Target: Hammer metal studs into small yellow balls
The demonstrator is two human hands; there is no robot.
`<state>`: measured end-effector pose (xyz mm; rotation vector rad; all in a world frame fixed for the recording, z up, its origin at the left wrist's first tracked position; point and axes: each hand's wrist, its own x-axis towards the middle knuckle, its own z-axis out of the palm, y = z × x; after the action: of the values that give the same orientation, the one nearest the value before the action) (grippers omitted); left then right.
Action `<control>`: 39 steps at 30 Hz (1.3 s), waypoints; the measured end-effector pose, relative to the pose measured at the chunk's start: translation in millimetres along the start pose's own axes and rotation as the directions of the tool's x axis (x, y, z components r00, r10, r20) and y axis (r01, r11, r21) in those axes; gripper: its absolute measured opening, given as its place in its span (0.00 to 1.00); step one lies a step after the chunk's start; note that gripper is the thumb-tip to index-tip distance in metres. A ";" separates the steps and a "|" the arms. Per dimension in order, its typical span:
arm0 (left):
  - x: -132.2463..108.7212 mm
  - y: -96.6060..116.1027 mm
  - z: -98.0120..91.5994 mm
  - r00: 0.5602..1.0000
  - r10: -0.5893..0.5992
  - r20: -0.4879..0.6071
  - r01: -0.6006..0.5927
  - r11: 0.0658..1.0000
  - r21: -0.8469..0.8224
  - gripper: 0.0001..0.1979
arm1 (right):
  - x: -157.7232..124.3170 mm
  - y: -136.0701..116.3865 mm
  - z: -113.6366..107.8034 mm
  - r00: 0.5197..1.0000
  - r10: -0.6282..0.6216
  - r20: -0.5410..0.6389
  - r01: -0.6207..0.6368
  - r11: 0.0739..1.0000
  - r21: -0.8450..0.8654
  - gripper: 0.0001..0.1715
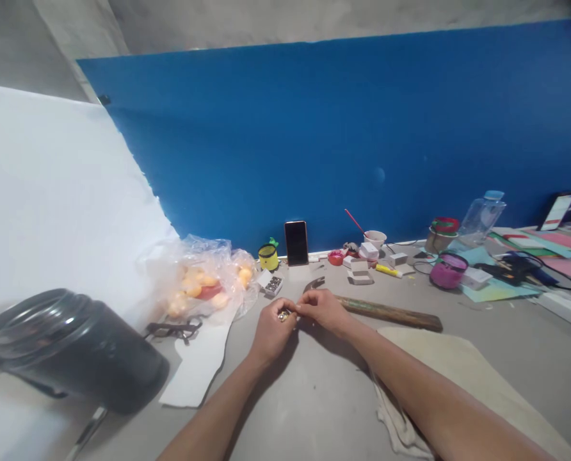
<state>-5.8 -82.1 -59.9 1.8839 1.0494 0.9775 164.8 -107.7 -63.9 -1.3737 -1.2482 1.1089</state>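
My left hand (272,330) and my right hand (322,308) meet over the grey table (314,397), fingertips pinched together on a small shiny metal piece (283,315). Both hands are closed in a pinch around it. Just behind my right hand lies a hammer (386,312) with a brown wooden handle and its metal head near my fingers. A small open box of metal bits (273,284) sits a little beyond my left hand.
A black bucket (74,349) lies at the left by a white sheet (36,205). A plastic bag of orange fruit (203,282), glasses (173,330), a phone (296,242), cups, small boxes and a plastic bottle (482,218) line the blue board (338,128). A cloth (458,371) lies at right.
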 end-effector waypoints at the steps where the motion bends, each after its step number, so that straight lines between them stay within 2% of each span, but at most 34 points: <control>1: 1.1 -2.0 0.3 1.000 -0.007 0.003 0.007 1.000 0.000 0.05 | 0.5 0.2 -0.3 1.000 0.009 0.001 -0.009 1.000 -0.007 0.09; 6: 6.3 -6.3 0.6 0.997 0.008 -0.072 -0.010 1.000 -0.025 0.04 | 0.9 1.0 -1.9 1.000 -0.005 0.022 0.004 1.000 0.028 0.04; 10: 6.8 -2.1 0.1 0.997 0.045 -0.055 -0.048 0.997 -0.055 0.06 | 1.1 -0.9 -4.7 0.998 -0.015 0.057 0.014 1.000 0.016 0.05; 13: 5.5 1.3 -1.5 0.999 -0.036 0.013 0.038 0.989 -0.140 0.08 | 1.0 -5.2 -7.6 0.998 0.002 0.069 -0.002 1.000 0.003 0.07; 16: 4.3 -0.4 -3.1 0.977 -0.152 0.147 0.190 0.937 -0.294 0.15 | 0.1 -9.2 -10.5 0.998 0.010 0.067 -0.019 0.990 0.140 0.10; 21: 3.6 -6.9 0.8 0.973 -0.177 0.149 0.225 0.872 -0.434 0.25 | -1.5 -9.8 -13.7 0.989 0.076 0.125 -0.116 0.925 0.361 0.15; 26: 1.8 -3.8 3.6 0.979 -0.108 0.170 0.170 0.893 -0.415 0.25 | -0.6 -5.4 -15.7 0.984 0.089 0.156 -0.147 0.895 0.421 0.15; 31: 2.5 -3.4 0.6 0.978 -0.085 0.189 0.143 0.937 -0.319 0.21 | 4.6 3.6 -18.4 0.979 0.092 0.184 -0.166 0.884 0.437 0.21; 35: 3.5 -5.0 0.1 0.972 -0.080 0.219 0.154 0.926 -0.345 0.22 | 7.7 8.1 -21.0 0.972 0.105 0.209 -0.189 0.878 0.439 0.24; 39: 5.3 -8.9 0.3 0.973 -0.116 0.202 0.173 0.941 -0.293 0.22 | 9.6 11.7 -25.2 0.971 0.104 0.216 -0.190 0.883 0.429 0.23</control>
<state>-6.4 -74.0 -66.4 1.5820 0.8581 0.8141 192.1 -100.3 -72.0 -1.0393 -0.9423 1.5524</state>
